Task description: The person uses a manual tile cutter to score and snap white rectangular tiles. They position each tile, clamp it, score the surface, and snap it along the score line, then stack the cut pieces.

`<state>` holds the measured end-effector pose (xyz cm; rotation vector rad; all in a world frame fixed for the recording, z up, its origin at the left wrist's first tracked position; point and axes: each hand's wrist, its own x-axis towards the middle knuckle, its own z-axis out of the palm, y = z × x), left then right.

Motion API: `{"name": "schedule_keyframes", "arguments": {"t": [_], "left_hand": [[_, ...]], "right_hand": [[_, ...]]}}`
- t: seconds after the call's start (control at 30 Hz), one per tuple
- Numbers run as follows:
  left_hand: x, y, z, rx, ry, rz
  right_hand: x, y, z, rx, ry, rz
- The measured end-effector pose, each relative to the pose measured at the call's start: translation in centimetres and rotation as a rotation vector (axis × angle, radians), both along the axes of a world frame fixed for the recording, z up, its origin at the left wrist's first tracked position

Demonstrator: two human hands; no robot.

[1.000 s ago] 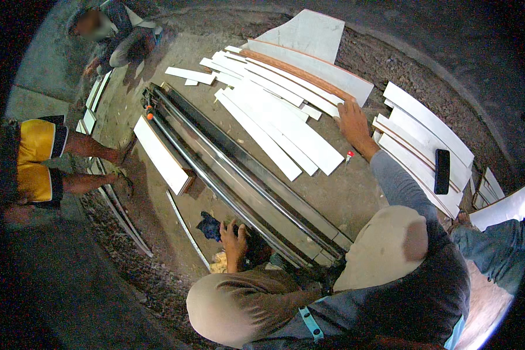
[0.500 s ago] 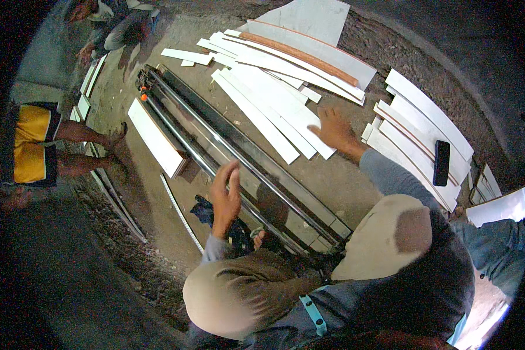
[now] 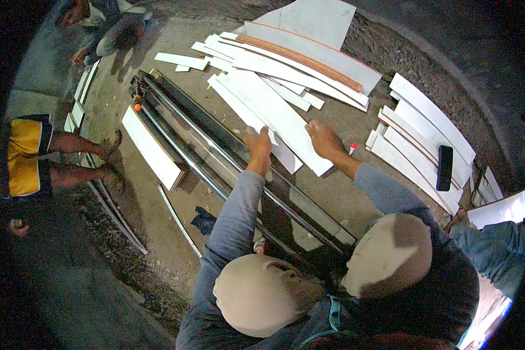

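Note:
My left hand point(image 3: 257, 142) grips a long white strip point(image 3: 227, 93) among those lying just beyond the rail tool. My right hand point(image 3: 324, 140) has its fingers curled on the edge of a wider white board point(image 3: 294, 125), right of my left hand. Below my reaching arms runs a long tool with two steel rails point(image 3: 198, 169), with an orange knob point(image 3: 137, 106) at its far end. A stack of white boards point(image 3: 149, 146) lies along the tool's left side. A small red-and-white object point(image 3: 353, 149) sits right of my right hand.
More white strips point(image 3: 274, 64) and panels point(image 3: 420, 140) lie beyond and rightward, with a black phone point(image 3: 445, 168) on the right pile. A measuring strip point(image 3: 178, 216) and dark cloth point(image 3: 203, 220) lie left. One person crouches point(image 3: 114, 35) upper left; another's legs point(image 3: 81, 157) are at left.
My left hand has risen from beside the dark cloth, across the rails, onto the white strips. My right hand has moved down-left from the brown-edged boards to the wide board.

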<state>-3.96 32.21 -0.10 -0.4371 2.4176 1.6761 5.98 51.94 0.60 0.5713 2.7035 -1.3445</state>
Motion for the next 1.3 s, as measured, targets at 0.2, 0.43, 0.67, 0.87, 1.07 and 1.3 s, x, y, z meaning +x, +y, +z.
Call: {"name": "schedule_keyframes", "arguments": {"t": [0.2, 0.43, 0.67, 0.87, 1.07, 1.3], "left_hand": [[-1.6, 4.6, -1.5, 0.5, -0.171, -0.15], [-6.2, 2.4, -3.4, 0.361, -0.215, -0.038], [-7.8, 3.7, -4.6, 0.545, -0.292, -0.205], [-6.6, 0.0, -1.8, 0.756, -0.261, -0.152], [-4.3, 0.9, -1.0, 0.686, -0.118, -0.051], [-0.9, 1.4, 2.8, 0.884, -0.2, 0.019]], "right_hand": [[-2.2, 3.8, -0.8, 0.459, 0.345, 0.133], [-5.2, 1.3, -2.3, 0.027, 0.007, 0.101], [-5.9, 1.7, -2.8, -0.259, -0.065, 0.134], [-6.2, -1.2, 1.0, -0.341, 0.024, 0.305], [-3.5, -3.8, 3.8, -0.446, -0.022, 0.2], [1.0, -2.1, 7.5, -0.246, 0.01, 0.344]]}}
